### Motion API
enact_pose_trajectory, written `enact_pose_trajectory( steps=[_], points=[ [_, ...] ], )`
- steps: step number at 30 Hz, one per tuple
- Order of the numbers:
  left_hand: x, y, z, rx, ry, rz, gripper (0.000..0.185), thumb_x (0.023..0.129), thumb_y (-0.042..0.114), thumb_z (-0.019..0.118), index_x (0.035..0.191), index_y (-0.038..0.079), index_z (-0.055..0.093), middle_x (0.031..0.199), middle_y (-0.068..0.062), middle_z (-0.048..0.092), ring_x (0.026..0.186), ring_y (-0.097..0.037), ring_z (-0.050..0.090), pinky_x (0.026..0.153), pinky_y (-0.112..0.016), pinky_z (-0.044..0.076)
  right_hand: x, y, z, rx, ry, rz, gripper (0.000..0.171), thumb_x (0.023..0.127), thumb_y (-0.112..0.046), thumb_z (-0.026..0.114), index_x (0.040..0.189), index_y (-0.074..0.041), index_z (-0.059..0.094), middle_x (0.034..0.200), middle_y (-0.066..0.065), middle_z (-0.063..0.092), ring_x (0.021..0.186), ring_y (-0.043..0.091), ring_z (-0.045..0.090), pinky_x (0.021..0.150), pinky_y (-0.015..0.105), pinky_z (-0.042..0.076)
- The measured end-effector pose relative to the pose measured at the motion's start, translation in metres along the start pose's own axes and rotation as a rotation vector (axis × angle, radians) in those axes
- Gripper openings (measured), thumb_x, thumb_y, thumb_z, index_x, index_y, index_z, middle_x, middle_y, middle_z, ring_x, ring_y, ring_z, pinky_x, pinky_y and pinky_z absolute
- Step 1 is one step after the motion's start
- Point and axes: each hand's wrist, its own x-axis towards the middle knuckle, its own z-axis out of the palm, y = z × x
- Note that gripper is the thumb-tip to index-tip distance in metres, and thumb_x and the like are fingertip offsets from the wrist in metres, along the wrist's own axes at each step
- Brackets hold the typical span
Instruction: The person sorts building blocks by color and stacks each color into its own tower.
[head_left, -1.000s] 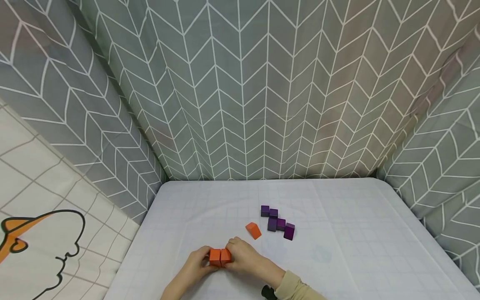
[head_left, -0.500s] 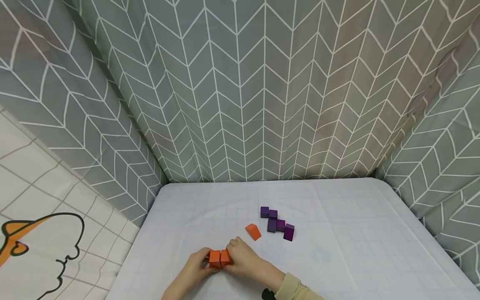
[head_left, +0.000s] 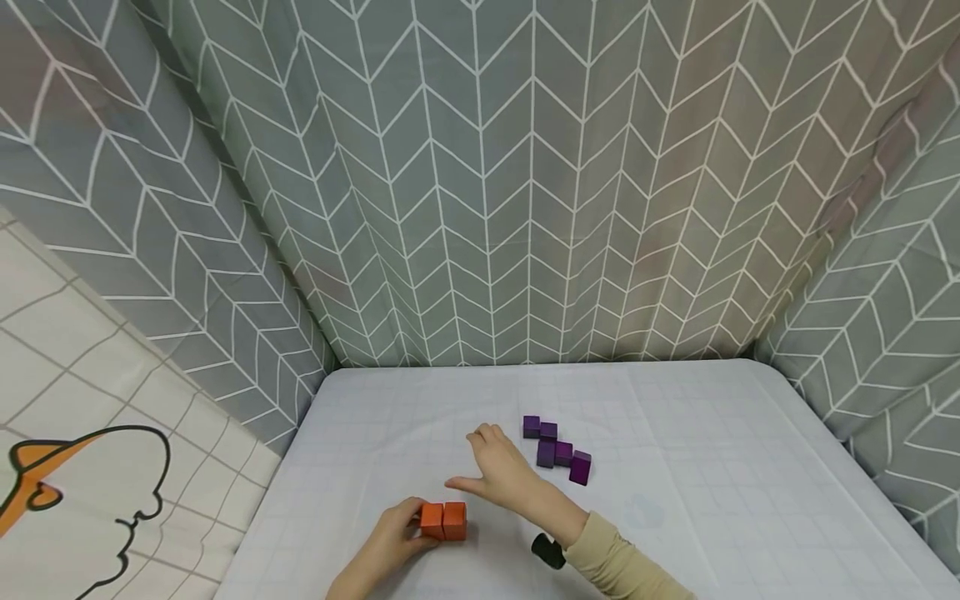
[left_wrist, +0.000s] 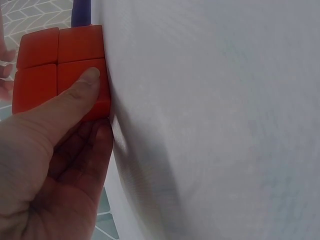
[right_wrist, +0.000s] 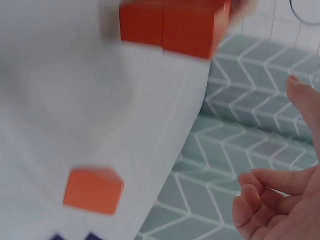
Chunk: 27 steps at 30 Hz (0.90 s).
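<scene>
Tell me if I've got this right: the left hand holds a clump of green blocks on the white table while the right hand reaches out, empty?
Not quite: the blocks the left hand holds are orange, as the head view shows. The right hand is indeed empty.

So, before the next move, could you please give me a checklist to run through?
1. Left hand grips the orange block cluster: ok, thumb pressed on its face.
2. Cluster's blocks sit flush together: ok.
3. Right hand holds nothing: ok, fingers relaxed.
4. Loose orange block lies alone on the table: ok in the right wrist view, though blurred.
5. Right hand touches that block: cannot tell, since the hand hides it in the head view.
6. Purple blocks are apart from both hands: ok.
</scene>
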Motion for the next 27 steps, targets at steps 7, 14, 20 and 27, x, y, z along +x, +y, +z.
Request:
enact_pose_trajectory(
  steps=[7, 14, 20, 27],
  points=[
    [0.001, 0.003, -0.001, 0.016, -0.022, -0.040, 0.034, 0.069, 0.021, 0.074, 0.097, 0.011, 0.057, 0.095, 0.001, 0.061, 0.087, -0.013, 0.058, 0.076, -0.028, 0.050, 0.008, 0.019, -0.004, 0.005, 0.044, 0.142, 0.064, 0.076, -0.050, 0.062, 0.103, 0.008, 0.057, 0.092, 0.013, 0.052, 0.085, 0.022, 0.050, 0.072, 0.032, 0.048],
    [0.001, 0.004, -0.002, 0.014, -0.040, -0.071, 0.034, 0.069, 0.024, 0.073, 0.096, 0.012, 0.057, 0.095, 0.002, 0.060, 0.088, -0.014, 0.058, 0.077, -0.029, 0.049, 0.005, 0.036, 0.012, -0.014, 0.003, 0.240, 0.052, 0.074, -0.046, 0.066, 0.083, 0.004, 0.059, 0.079, 0.009, 0.048, 0.072, 0.020, 0.045, 0.061, 0.030, 0.046],
    [0.000, 0.003, -0.001, 0.018, -0.033, -0.060, 0.034, 0.070, 0.026, 0.073, 0.097, 0.012, 0.057, 0.095, 0.003, 0.060, 0.088, -0.013, 0.057, 0.078, -0.029, 0.049, -0.006, 0.043, 0.031, 0.012, -0.024, 0.278, 0.040, 0.071, -0.039, 0.071, 0.062, -0.007, 0.047, 0.074, 0.008, 0.044, 0.069, 0.022, 0.043, 0.056, 0.034, 0.044],
    [0.000, 0.003, -0.002, 0.004, -0.048, -0.078, 0.034, 0.070, 0.022, 0.073, 0.098, 0.013, 0.056, 0.096, 0.004, 0.059, 0.090, -0.012, 0.057, 0.079, -0.028, 0.049, -0.017, 0.049, 0.051, 0.072, 0.025, 0.235, 0.037, 0.072, -0.029, 0.071, 0.067, 0.000, 0.048, 0.071, 0.007, 0.038, 0.065, 0.020, 0.038, 0.049, 0.030, 0.036]
  ],
)
